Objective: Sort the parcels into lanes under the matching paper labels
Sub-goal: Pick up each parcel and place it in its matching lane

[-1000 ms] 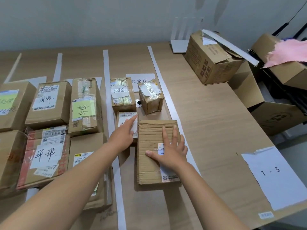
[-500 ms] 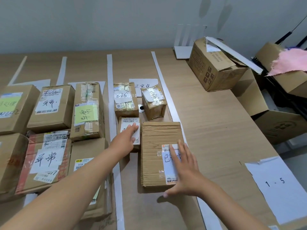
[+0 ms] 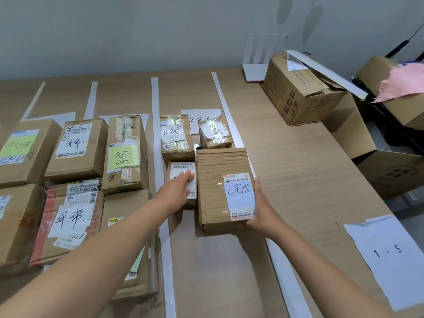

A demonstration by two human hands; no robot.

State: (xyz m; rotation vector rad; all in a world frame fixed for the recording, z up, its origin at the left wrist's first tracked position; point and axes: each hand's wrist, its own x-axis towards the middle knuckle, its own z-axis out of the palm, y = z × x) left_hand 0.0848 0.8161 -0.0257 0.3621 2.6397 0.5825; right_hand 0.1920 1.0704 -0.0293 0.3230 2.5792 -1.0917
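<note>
Creased brown parcel (image 3: 213,187), white-labelled, lies at ten o'clock from the right grip (image 3: 261,207), which clasps its near corner; left grip (image 3: 181,187) rests flat, fingers straight, on small parcel (image 3: 181,166).

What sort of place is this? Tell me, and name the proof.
Likely a parcel sorting station: a wooden table divided into lanes by white paper strips, a handwritten label on every cardboard parcel, open cartons at the side.

Large parcel (image 3: 213,198) right of small parcel (image 3: 181,167), perhaps touching; left-rear parcel (image 3: 175,136), right-rear parcel (image 3: 214,134) behind; paper label (image 3: 202,114) rearmost.
</note>
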